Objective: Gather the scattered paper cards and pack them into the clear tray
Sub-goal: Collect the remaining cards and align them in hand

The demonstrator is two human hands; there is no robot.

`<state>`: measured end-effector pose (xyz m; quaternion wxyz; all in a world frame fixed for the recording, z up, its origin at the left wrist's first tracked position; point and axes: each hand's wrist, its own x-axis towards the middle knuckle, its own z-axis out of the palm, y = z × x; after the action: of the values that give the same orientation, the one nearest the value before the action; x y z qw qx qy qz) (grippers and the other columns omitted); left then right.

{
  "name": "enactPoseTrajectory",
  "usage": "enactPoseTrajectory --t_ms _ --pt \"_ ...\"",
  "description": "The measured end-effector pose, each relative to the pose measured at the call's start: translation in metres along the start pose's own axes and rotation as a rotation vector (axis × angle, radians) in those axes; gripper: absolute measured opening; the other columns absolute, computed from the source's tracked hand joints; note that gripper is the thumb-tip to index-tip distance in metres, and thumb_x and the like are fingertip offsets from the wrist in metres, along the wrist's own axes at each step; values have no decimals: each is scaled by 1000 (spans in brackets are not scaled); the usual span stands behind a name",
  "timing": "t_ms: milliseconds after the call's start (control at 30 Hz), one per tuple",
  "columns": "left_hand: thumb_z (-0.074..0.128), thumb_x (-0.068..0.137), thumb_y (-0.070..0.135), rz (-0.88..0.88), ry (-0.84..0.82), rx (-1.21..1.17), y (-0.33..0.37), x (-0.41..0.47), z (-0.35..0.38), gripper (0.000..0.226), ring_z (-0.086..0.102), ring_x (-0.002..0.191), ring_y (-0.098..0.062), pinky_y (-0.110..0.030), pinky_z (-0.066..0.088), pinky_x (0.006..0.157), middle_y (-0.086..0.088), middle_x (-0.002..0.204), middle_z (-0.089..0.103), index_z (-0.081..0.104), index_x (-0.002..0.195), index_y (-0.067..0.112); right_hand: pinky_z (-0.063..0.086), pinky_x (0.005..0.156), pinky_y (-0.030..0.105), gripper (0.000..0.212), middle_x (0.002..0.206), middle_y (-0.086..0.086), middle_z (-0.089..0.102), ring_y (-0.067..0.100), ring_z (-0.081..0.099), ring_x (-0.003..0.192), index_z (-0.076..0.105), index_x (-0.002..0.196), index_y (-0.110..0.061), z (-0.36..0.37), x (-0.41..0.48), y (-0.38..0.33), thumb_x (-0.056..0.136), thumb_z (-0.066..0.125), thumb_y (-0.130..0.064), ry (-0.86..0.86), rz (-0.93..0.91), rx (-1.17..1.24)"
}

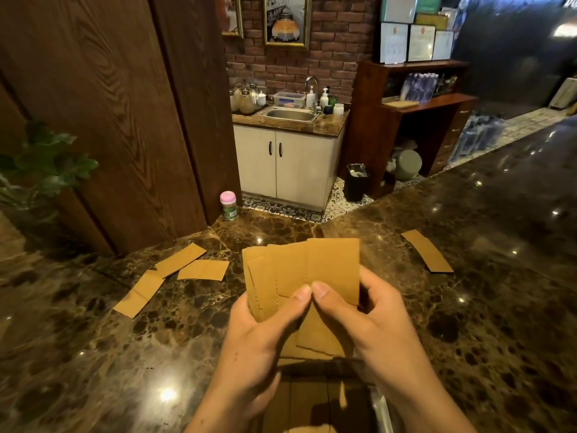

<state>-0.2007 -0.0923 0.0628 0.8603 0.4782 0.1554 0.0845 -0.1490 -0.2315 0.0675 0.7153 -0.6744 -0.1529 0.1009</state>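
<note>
Both hands hold a fanned bundle of brown paper cards (pixel 312 270) above the dark marble counter. My left hand (pixel 259 335) grips the bundle's lower left, its thumb pressed on the front. My right hand (pixel 365 317) grips the lower right, thumb tip beside the left thumb. Three loose cards lie to the left: one (pixel 181 259), one (pixel 203 270) and one (pixel 139 294). Another card (pixel 426 255) lies at the right. The clear tray (pixel 379 404) sits under my wrists at the bottom edge, with cards (pixel 309 401) inside it, mostly hidden by my arms.
A small jar with a pink lid (pixel 229 205) stands at the counter's far edge. A leafy plant (pixel 40 164) is at the left. Beyond the counter are wooden panels, a sink cabinet (pixel 287 164), a black bin (pixel 356 182) and shelves.
</note>
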Motion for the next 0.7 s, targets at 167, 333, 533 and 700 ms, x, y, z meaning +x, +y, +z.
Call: enactPoseTrajectory --t_ms 167,333,533,700 --pt "76 79 12 -44 -19 -85 3 1 -4 44 73 97 -34 -43 63 78 -22 110 74 64 120 3 65 82 39 26 106 11 81 28 78 99 76 111 -12 -4 2 -1 86 71 -16 53 49 201" --pt "70 73 6 28 33 -74 6 2 -4 41 77 80 -26 -33 61 60 -16 96 78 64 113 6 66 80 42 23 105 9 81 26 78 98 75 109 -16 -14 2 -6 87 69 -13 95 78 220" --pt "74 73 0 65 23 -22 8 3 2 42 76 90 -34 -35 62 65 -20 101 77 66 113 4 65 81 39 31 108 7 81 25 77 100 76 111 -20 -13 -1 -6 80 74 -20 -72 171 218" --pt "73 75 6 24 15 -41 8 2 0 36 76 92 -33 -41 63 72 -18 102 77 68 110 7 65 79 37 26 109 9 80 27 77 100 76 113 -14 -14 1 -8 87 69 -13 -20 153 233"
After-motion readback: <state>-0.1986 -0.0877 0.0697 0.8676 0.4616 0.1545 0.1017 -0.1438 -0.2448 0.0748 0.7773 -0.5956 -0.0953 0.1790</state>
